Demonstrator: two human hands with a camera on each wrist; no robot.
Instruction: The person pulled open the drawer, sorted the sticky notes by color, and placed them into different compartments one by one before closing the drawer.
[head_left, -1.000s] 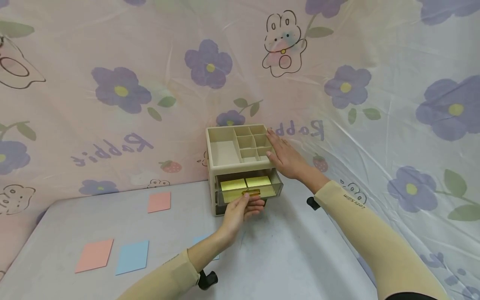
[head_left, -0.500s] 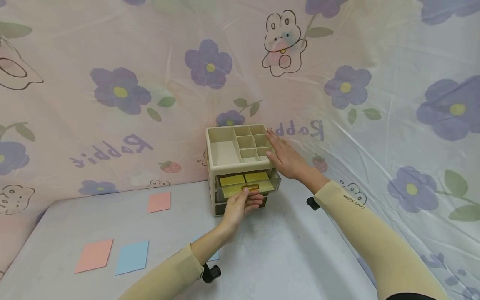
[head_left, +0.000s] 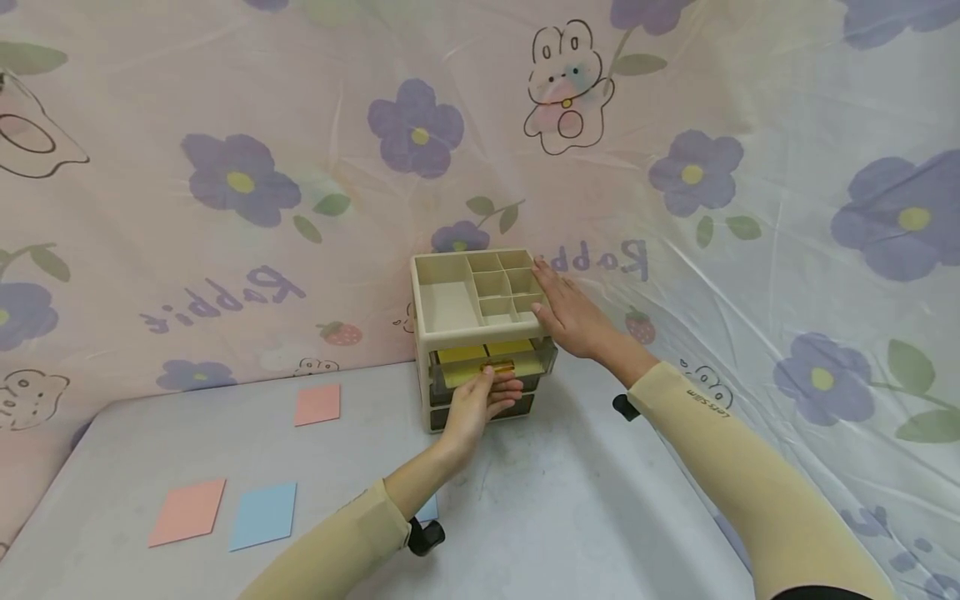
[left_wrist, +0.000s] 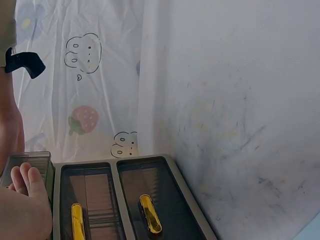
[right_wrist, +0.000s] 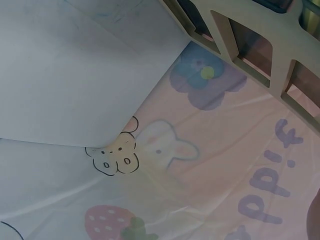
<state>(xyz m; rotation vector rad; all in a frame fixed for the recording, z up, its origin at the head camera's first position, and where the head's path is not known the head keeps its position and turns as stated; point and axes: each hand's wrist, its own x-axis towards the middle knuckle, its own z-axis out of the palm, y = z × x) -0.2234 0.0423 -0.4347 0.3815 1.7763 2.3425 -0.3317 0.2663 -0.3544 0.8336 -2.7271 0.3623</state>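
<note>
A cream desktop drawer organizer stands at the back of the table, its top divided into compartments. Its top drawer, see-through grey, sticks out a little and holds yellow square pads. My left hand is at this drawer's front, thumb by the amber handle and fingers extended across below it. Two lower drawers sit flush; the left wrist view shows the amber handle of one. My right hand rests flat along the organizer's right side, fingertips at the top rim.
Pink square sheets and a blue square sheet lie at the left of the white table. Another blue sheet is partly hidden under my left forearm. A patterned curtain hangs close behind the organizer.
The top drawer has slid further into the organizer, with my left hand moving along with it, away from me. My right hand has stayed in place.
</note>
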